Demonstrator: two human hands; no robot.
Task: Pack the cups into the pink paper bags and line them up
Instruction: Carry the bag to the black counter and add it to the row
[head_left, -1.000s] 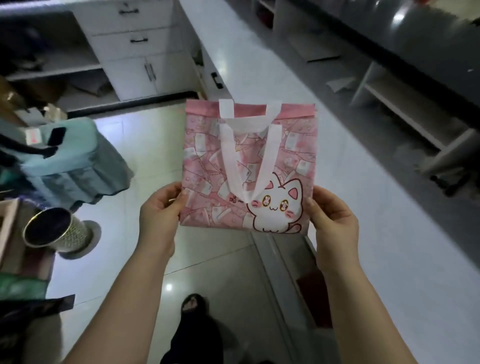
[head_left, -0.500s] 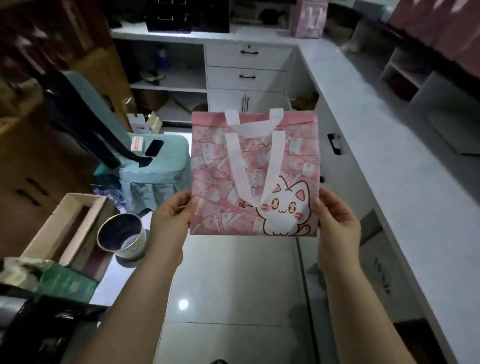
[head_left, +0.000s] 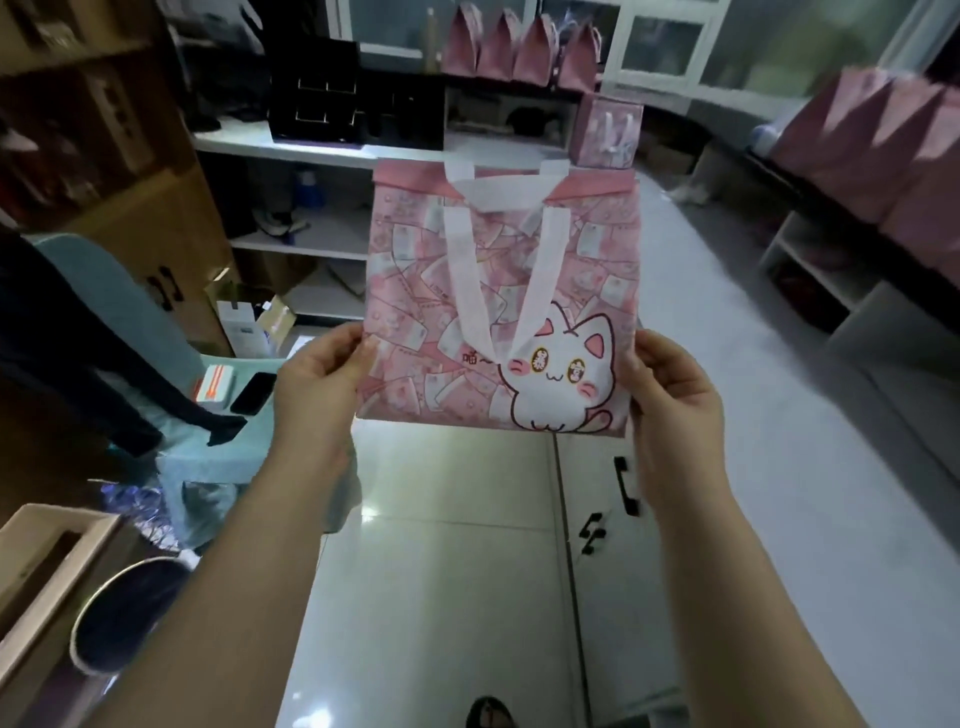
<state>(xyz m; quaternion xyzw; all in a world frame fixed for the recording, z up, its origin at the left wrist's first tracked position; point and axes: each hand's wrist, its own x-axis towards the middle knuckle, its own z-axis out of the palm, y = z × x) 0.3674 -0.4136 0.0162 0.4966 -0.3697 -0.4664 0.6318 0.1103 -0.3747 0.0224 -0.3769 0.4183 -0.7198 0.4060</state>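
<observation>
I hold a flat pink bag (head_left: 415, 291) with white handles and a white cat print upright in front of me. My left hand (head_left: 319, 384) pinches its lower left edge. My right hand (head_left: 670, 395) pinches its lower right edge. The bag is folded flat, and no cup is visible in it. Several pink paper bags (head_left: 519, 49) stand in a row on the far shelf, and one more pink bag (head_left: 608, 132) stands on the counter below them. More large pink bags (head_left: 893, 156) stand on the counter at the right.
A white L-shaped counter (head_left: 727, 467) runs along the back and right, with drawers below it. A teal chair (head_left: 171, 374) with a phone on it stands at the left. A metal bin (head_left: 114, 618) and a cardboard box (head_left: 36, 571) sit at the lower left.
My view has tilted up, so the far shelf and its row of pink bags have come into sight. Both hands keep the same hold on the bag.
</observation>
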